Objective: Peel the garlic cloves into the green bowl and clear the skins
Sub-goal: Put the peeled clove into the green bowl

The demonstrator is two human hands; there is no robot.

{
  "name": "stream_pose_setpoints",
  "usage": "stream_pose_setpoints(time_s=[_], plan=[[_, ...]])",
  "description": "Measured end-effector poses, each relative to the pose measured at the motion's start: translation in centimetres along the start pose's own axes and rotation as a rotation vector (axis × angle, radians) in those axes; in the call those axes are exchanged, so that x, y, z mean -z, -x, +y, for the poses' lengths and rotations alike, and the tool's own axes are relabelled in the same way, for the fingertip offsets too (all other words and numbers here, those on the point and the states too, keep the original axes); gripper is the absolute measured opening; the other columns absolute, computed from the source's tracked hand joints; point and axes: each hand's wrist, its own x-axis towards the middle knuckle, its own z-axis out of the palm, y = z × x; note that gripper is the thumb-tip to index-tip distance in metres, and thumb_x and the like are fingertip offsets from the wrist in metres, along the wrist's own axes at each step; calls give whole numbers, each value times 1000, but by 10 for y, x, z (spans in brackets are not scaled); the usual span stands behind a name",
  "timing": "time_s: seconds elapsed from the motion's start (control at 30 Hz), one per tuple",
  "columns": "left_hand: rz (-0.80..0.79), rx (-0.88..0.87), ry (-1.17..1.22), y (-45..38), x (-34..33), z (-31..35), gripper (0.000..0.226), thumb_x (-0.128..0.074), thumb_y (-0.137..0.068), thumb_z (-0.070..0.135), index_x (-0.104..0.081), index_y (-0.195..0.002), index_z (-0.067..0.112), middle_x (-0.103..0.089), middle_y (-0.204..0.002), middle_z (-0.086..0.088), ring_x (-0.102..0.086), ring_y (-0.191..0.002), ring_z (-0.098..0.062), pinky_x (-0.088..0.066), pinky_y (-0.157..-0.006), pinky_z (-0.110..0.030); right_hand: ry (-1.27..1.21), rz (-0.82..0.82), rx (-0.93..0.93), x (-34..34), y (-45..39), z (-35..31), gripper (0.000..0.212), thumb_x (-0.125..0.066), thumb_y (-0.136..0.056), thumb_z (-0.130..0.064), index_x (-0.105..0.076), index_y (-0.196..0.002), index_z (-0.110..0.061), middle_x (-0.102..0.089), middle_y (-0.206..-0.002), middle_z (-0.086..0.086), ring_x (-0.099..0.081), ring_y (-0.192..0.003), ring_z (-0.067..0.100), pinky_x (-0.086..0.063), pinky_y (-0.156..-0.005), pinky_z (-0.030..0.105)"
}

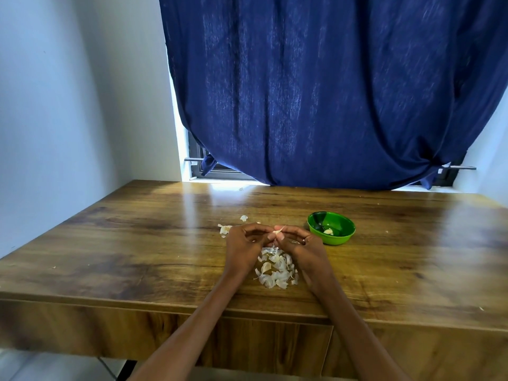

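A wooden table [137, 243] stands below a navy curtain [316, 92], a green bowl [331, 228] right of centre. At centre frame, the left hand [243, 240] and right hand [298, 243] meet above a pile of skins [276, 268], curled fingers pinching a garlic clove [278, 231].

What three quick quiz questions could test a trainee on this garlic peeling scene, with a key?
1. True or false: the green bowl is empty.
2. Where does the heap of skins lie: A) in the bowl, B) on the table between the forearms, C) on the floor?
3. What do the left hand and right hand pinch between them?

Key: 1 false, a peeled clove lies inside; 2 B; 3 a garlic clove.
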Motion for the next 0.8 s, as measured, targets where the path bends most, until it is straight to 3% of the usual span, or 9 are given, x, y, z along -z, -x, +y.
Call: stream_pose_setpoints(time_s=[0.17, 0.27, 0.47, 0.67, 0.8], plan=[[21, 6, -18, 1, -3, 1, 12, -85, -77, 8, -80, -88, 9, -78, -80, 3, -74, -75, -11, -61, -69, -25, 75, 45, 69, -2, -3, 2, 13, -81, -82, -8, -76, -94, -12, -79, -91, 10, -76, -92, 27, -61, -81, 35], [22, 42, 33, 0, -3, 2, 11, -82, -78, 2, -79, -87, 8, -78, -80, -1, -75, -74, -17, -61, -69, -29, 77, 67, 82, -2, -5, 4, 10, -78, -86, -8, -77, -95, -13, -79, -89, 11, -77, -88, 28, -62, -78, 36], [15, 173, 186, 1, -2, 4, 11, -76, -84, 0, -78, -91, 8, -78, -83, -6, -76, -79, -23, -62, -73, -32, -23, 62, 45, -3, -6, 3, 17, -69, -92, -2, -74, -104, -13, -79, -93, 13, -77, -85, 22, -61, -71, 24], [31, 254, 245, -1, -2, 3, 13, -72, -88, 1, -74, -93, 12, -78, -85, -8, -76, -78, -26, -61, -69, -28, 64, 76, 19, -1, -11, 8, 19, -69, -92, 2, -74, -110, -4, -78, -96, 15, -77, -91, 29, -63, -82, 33], [43, 266, 263, -1, -2, 6, 11, -69, -91, 2, -72, -97, 11, -77, -82, -11, -74, -70, -18, -59, -64, -24, 113, 105, 21, 1, -12, 10, 18, -72, -92, -3, -74, -109, -6, -79, -94, 13, -77, -89, 26, -62, -83, 37]])
